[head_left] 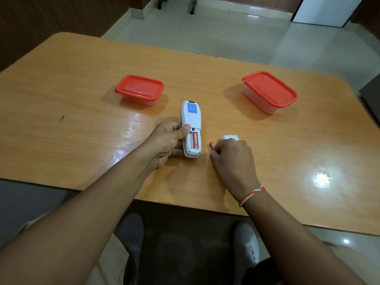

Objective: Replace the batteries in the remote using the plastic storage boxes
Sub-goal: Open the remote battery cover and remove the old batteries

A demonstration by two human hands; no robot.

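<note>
My left hand (166, 142) grips the white remote (191, 128) face down on the wooden table (82, 112), thumb by the open battery bay where one orange battery (195, 140) sits. My right hand (232, 157) is curled around a second orange battery (212, 144) just right of the remote, the white cover (230, 137) lying beyond my knuckles. Both red-lidded boxes, left (139, 89) and right (269, 91), stand closed farther back.

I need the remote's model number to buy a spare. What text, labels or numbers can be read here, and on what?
Blue label on the back of the remote: white print, too small and blurred to read.
Battery in the remote: no legible marking.
Battery in the right hand: none legible.
Red box lids: no text.
</note>
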